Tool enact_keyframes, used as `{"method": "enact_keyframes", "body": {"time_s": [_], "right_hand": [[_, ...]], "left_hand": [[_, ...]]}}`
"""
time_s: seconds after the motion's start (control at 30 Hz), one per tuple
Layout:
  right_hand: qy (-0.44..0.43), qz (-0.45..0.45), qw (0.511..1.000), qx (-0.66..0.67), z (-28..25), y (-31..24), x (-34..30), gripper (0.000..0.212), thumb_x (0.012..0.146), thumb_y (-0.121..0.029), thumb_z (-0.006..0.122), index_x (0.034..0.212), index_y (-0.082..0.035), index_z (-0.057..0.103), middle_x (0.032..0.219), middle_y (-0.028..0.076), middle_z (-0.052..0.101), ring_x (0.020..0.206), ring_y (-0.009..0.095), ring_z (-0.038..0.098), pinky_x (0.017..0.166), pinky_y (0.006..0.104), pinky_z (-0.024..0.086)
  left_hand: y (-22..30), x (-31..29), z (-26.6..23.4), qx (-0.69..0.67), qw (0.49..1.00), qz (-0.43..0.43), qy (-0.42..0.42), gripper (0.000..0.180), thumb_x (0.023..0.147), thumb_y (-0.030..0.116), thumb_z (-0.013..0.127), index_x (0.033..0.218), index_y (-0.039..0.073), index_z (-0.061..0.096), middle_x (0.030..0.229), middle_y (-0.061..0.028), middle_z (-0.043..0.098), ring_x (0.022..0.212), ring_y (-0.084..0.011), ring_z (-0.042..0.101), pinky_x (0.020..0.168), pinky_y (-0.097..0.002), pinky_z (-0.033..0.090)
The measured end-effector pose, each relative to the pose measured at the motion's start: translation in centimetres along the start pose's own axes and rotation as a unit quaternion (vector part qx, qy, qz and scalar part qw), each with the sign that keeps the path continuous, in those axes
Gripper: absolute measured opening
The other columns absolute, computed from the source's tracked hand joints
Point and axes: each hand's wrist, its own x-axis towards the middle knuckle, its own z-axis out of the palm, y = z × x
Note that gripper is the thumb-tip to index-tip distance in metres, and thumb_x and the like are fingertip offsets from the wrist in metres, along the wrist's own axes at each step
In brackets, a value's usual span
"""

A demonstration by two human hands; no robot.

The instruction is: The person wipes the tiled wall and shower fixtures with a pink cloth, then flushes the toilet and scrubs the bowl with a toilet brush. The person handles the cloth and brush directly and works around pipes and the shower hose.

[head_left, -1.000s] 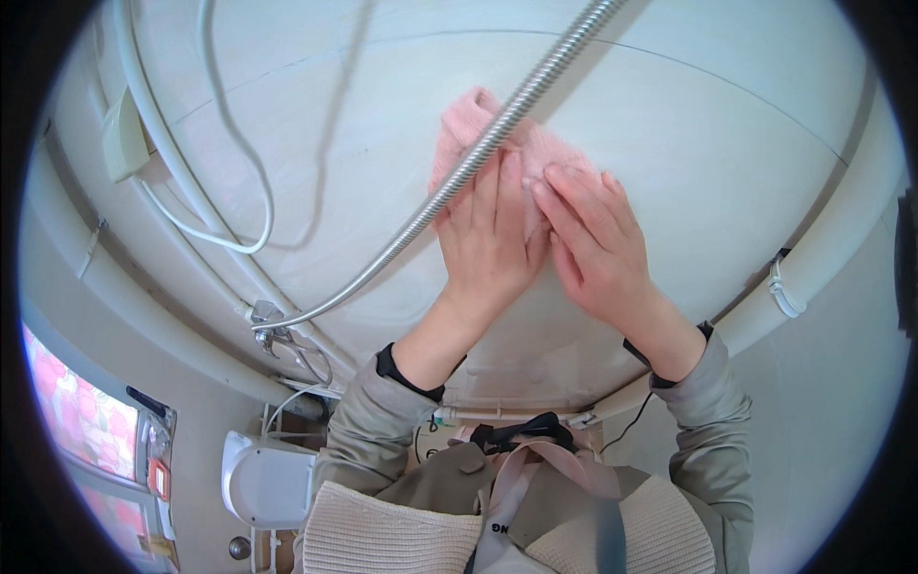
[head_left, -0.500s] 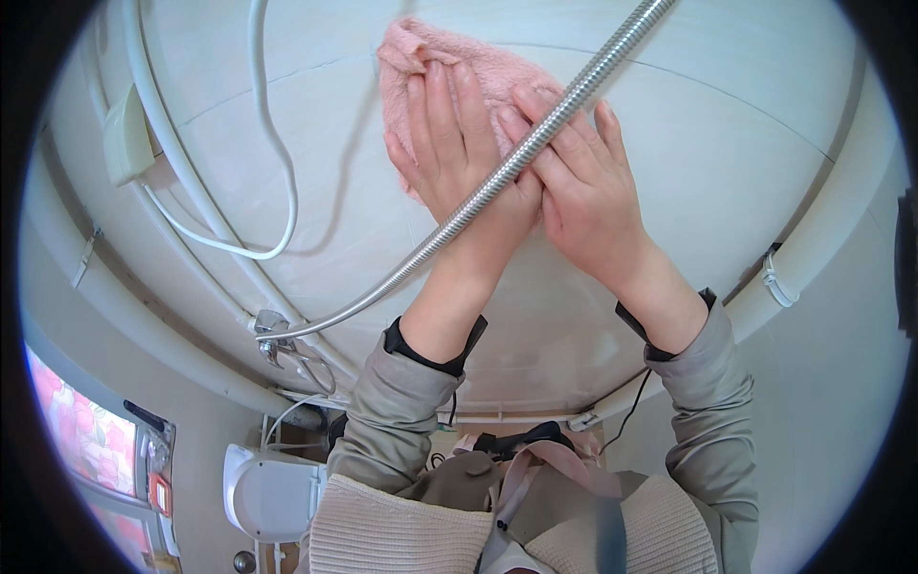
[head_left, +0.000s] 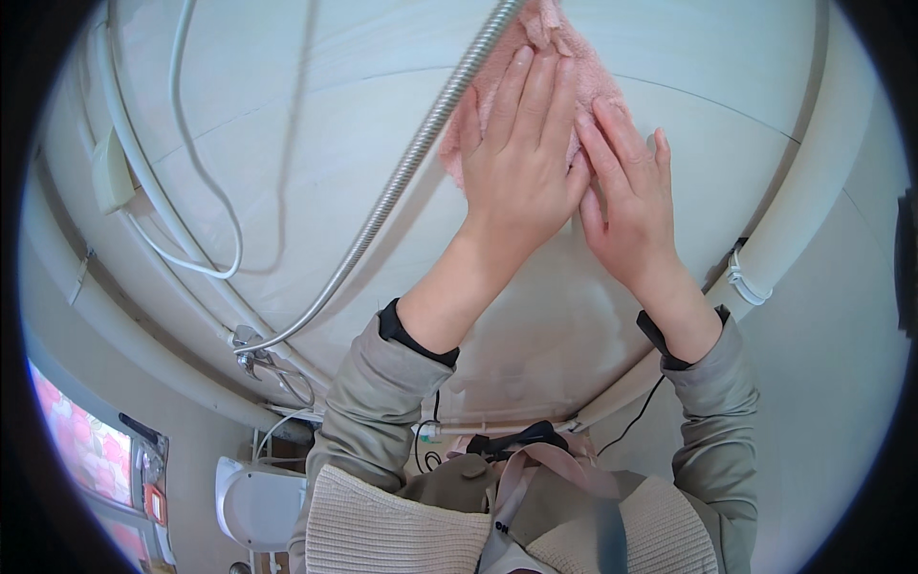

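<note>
While a ribbed cream collar (head_left: pixel 392 521) and grey-green sleeves (head_left: pixel 368 402) fill the space below the grip, the left hand (head_left: pixel 524 182) and the right hand (head_left: pixel 631 201) reach up side by side, palms down and unclenched. A ribbed metal hose (head_left: pixel 390 196) slants past on the left of the grip, crossing in front of the cloth's upper left edge; whether it touches the cloth, I cannot tell. The pink cloth (head_left: pixel 598 81) lies under the fingers of both hands and shows beyond the fingertips, bunched at its top; the left hand covers more of it, and the right little finger sticks out clear of its edge. Behind it is the pale tiled wall (head_left: pixel 727 182). Below and left of the grip, the hose ends at a metal valve (head_left: pixel 251 352). Farther left hang a white cable (head_left: pixel 215 206) and a white box (head_left: pixel 112 172). A thick white pipe (head_left: pixel 803 206) curves along the right of the grip. Far off at lower left is a pink-patterned window (head_left: pixel 86 435).
</note>
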Motion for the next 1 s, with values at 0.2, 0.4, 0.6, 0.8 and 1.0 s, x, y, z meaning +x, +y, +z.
{"method": "enact_keyframes", "body": {"time_s": [0.2, 0.4, 0.6, 0.8, 1.0], "right_hand": [[-0.046, 0.036, 0.998, -0.013, -2.4, 3.0, -3.5, 0.053, 0.078, 0.0, 0.056, 0.129, -0.007, 0.05, 0.139, 0.011, 0.041, 0.13, 0.029, 0.04, 0.102, 0.0595, 0.028], [-0.056, 0.069, 0.995, -0.048, -4.7, 6.0, -5.3, 0.058, 0.076, 0.0, 0.057, 0.133, -0.007, 0.047, 0.141, 0.011, 0.04, 0.13, 0.029, 0.039, 0.102, 0.06, 0.029], [-0.04, 0.121, 0.991, -0.051, -5.9, 8.7, -7.0, 0.064, 0.076, 0.002, 0.057, 0.137, -0.001, 0.038, 0.142, 0.018, 0.037, 0.13, 0.035, 0.038, 0.107, 0.0515, 0.026], [0.0, 0.2, 0.978, 0.054, -5.8, 9.6, -11.0, 0.059, 0.083, -0.002, 0.053, 0.138, 0.007, 0.031, 0.139, 0.025, 0.038, 0.127, 0.041, 0.039, 0.105, 0.0412, 0.033], [0.078, 0.189, 0.968, 0.142, -6.9, 11.3, -7.3, 0.058, 0.092, -0.013, 0.049, 0.14, 0.007, 0.024, 0.145, 0.027, 0.027, 0.134, 0.041, 0.028, 0.11, 0.0464, 0.024]], "left_hand": [[4.4, -0.7, 2.8, -0.042, 0.997, 0.06, -0.001, 0.049, 0.081, 0.018, 0.056, 0.127, 0.003, 0.054, 0.135, -0.0106, 0.051, 0.125, -0.0247, 0.048, 0.11, -0.0484, 0.017], [6.9, 0.9, 5.4, -0.056, 0.992, 0.117, -0.005, 0.044, 0.08, 0.018, 0.056, 0.121, 0.001, 0.057, 0.129, -0.0102, 0.055, 0.123, -0.0216, 0.048, 0.107, -0.0461, 0.025], [10.3, 2.1, 8.1, -0.108, 0.983, 0.146, -0.036, 0.046, 0.081, 0.02, 0.055, 0.124, 0.002, 0.056, 0.131, -0.0095, 0.054, 0.124, -0.0211, 0.048, 0.107, -0.0457, 0.028], [14.4, -0.5, 8.7, -0.213, 0.959, 0.132, -0.135, 0.05, 0.082, 0.019, 0.054, 0.129, 0.003, 0.051, 0.133, -0.0127, 0.052, 0.125, -0.0247, 0.047, 0.107, -0.0475, 0.028], [15.7, 2.2, 9.4, -0.315, 0.932, 0.114, -0.139, 0.055, 0.082, 0.013, 0.054, 0.134, -0.001, 0.042, 0.137, -0.0201, 0.044, 0.126, -0.0328, 0.043, 0.107, -0.0472, 0.03]]}}
